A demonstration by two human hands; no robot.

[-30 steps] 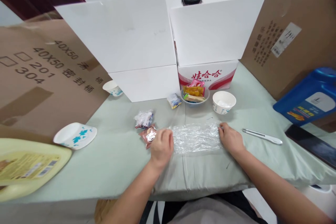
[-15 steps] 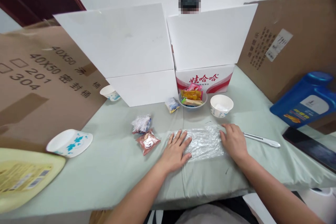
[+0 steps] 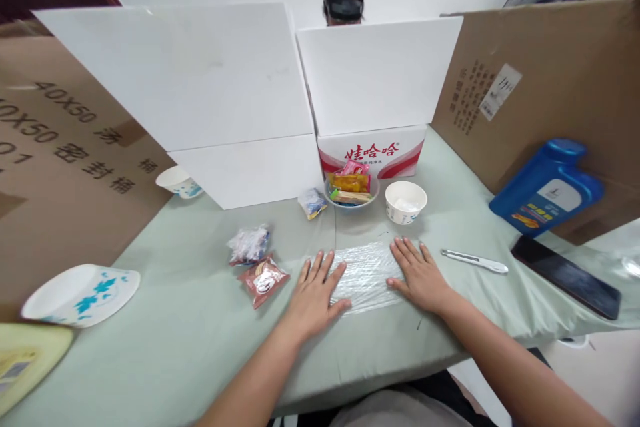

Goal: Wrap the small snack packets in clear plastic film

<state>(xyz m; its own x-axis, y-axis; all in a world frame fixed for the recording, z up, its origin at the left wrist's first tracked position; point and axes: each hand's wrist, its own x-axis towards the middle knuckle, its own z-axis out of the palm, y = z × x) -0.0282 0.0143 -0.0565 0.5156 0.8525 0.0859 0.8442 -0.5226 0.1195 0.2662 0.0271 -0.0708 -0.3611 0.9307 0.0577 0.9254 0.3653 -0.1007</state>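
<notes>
A sheet of clear plastic film [image 3: 367,273] lies flat and slightly wrinkled on the cloth-covered table. On its left end rests my left hand [image 3: 315,293], palm down with the fingers spread. My right hand [image 3: 420,277] presses on the right end, fingers stretched out. A white utility knife [image 3: 475,261] lies just right of my right hand. To the left of my left hand are a brown snack packet [image 3: 264,280] and a clear crinkled packet [image 3: 249,244]. Beyond the film stand a white paper bowl [image 3: 406,203] and a bowl of wrapped snacks [image 3: 351,190].
White boards [image 3: 240,80] and a printed carton [image 3: 373,150] stand at the back, a person's head showing behind. Brown cardboard flanks both sides. A blue bottle [image 3: 545,190] and a phone [image 3: 567,277] are at right; paper bowls [image 3: 83,293] and a yellow bottle [image 3: 30,360] at left.
My right hand has flattened onto the film with its fingers extended. The film looks smoother now. The view has swung slightly to the right.
</notes>
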